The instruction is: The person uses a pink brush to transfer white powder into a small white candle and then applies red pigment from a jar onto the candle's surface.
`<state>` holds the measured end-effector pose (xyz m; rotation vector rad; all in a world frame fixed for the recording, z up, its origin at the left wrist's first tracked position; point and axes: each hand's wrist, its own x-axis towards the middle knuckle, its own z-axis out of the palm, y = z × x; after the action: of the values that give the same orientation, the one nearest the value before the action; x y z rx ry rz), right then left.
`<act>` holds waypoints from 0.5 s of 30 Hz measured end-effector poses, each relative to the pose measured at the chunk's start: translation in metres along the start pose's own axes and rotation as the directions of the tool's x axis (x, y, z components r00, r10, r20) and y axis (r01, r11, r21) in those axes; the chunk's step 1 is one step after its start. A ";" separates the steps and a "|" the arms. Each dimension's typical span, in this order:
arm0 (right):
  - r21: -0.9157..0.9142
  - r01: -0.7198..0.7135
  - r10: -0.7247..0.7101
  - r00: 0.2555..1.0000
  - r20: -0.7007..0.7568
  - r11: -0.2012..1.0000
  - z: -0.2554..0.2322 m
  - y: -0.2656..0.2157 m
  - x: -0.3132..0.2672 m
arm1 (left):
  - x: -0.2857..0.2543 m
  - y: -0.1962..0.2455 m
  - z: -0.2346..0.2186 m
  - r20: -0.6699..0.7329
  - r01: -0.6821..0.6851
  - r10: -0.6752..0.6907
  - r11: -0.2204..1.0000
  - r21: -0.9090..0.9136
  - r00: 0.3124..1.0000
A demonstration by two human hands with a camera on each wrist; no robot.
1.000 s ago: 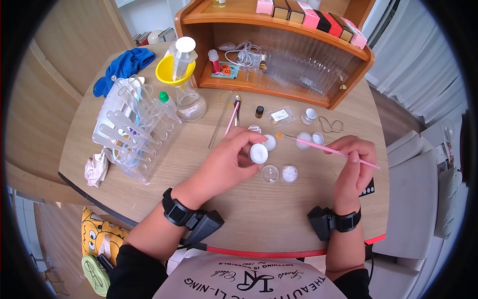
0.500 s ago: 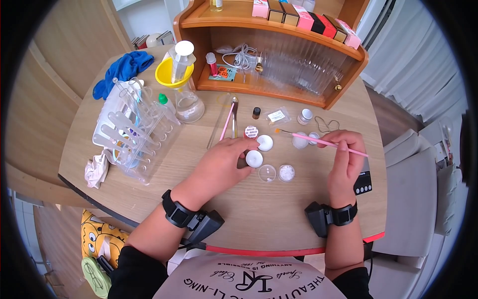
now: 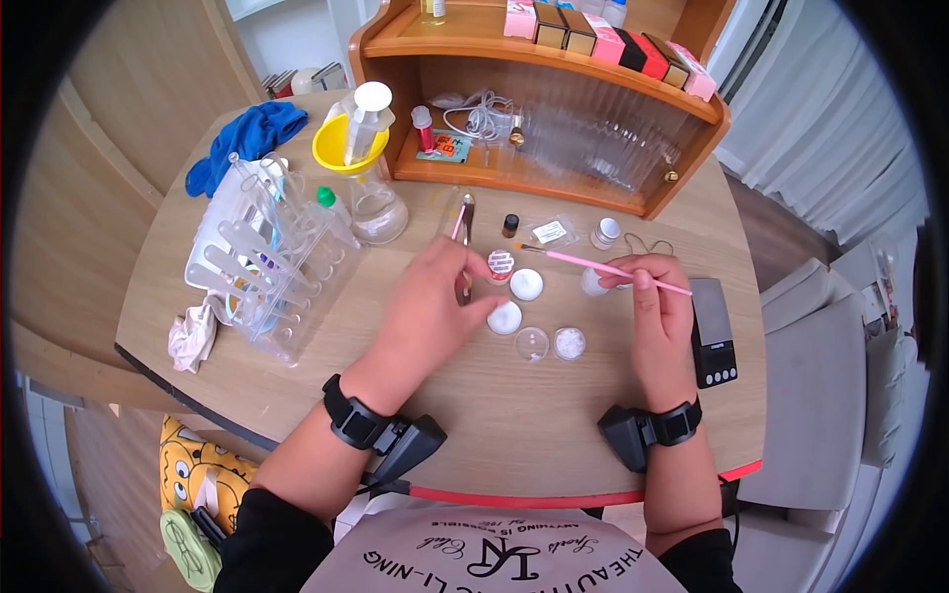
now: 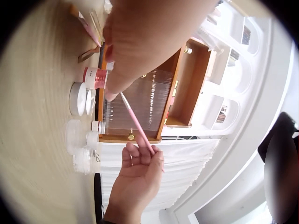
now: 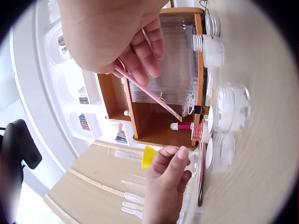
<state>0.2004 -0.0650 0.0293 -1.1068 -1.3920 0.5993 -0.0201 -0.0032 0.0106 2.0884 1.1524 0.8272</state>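
My right hand (image 3: 660, 321) pinches a thin pink-handled brush (image 3: 603, 265), its tan bristle tip (image 5: 175, 115) pointing left across the table. My left hand (image 3: 432, 301) is empty, thumb and fingers apart and loosely bent, just above the table. Below its thumb lies a round white lid or shallow dish (image 3: 504, 317). Beyond its fingertips stands a small red jar with a labelled top (image 3: 500, 264). Another white round piece (image 3: 527, 285) sits right of that jar. Nearer me are a clear round dish with small white bits (image 3: 532, 344) and a clear jar of white pieces (image 3: 570, 343).
A black scale (image 3: 714, 331) lies right of my right hand. At the left stands a clear rack with tubes and pipettes (image 3: 282, 287), beside a flask with a yellow funnel (image 3: 379, 210). A wooden cabinet (image 3: 539, 119) spans the back. A small dark bottle (image 3: 510, 225) stands mid-table.
My left hand has put the white round piece down on the table, let go and drawn back slightly to the left. My right hand has moved left with the brush.
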 end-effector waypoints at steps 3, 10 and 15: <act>-0.026 0.013 -0.011 0.998 0.058 1.000 0.004 0.000 -0.001 | 0.005 0.003 0.002 -0.159 -0.012 0.026 0.996 0.090 0.987; -0.080 0.009 -0.003 0.997 0.074 0.997 0.006 -0.003 -0.002 | 0.013 -0.013 0.016 -0.172 -0.032 0.057 0.989 0.145 0.983; -0.085 0.000 0.005 0.998 0.066 0.996 0.005 -0.002 -0.001 | 0.014 -0.014 0.016 -0.157 -0.027 0.048 0.991 0.131 0.987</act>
<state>0.1951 -0.0653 0.0299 -1.1651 -1.4849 0.5879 -0.0089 0.0121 -0.0061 2.1864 1.2845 0.9762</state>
